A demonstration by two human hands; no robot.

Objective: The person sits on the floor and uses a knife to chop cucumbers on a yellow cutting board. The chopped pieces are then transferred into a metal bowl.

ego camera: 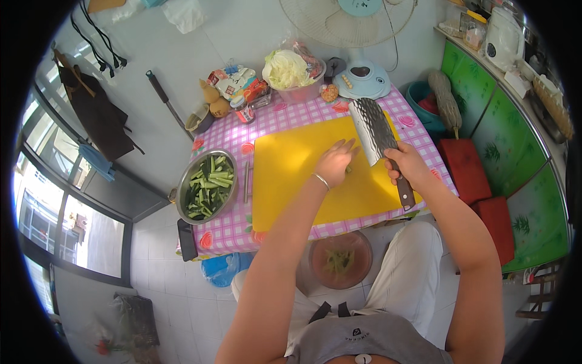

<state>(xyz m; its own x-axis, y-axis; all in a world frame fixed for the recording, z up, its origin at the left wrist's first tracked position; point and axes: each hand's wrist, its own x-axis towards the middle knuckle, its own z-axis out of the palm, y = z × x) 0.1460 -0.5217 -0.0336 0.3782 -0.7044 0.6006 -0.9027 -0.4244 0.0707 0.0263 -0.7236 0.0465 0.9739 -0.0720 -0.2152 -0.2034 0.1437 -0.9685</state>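
My right hand [404,164] grips the dark wooden handle of a cleaver [373,129] with a hammered steel blade. The blade is raised at the right side of a yellow cutting board [291,182] and points away from me. Over the middle of the board is my left hand [336,164], fingers spread, with no object visible in it. A small green vegetable piece [348,169] shows beside its palm, partly covered. Left of the board, a steel bowl [235,193] holds many cut green vegetable strips [209,184], probably cucumber. A slim metal peeler or similar tool [246,182] lies between bowl and board.
Along the table's back are a plastic tub [298,93] with lettuce [287,69], a lidded jar [242,109], gourds [219,107] and a fan [362,79]. A phone [187,239] lies at the front left edge. Below, a reddish basin [320,273] contains green scraps.
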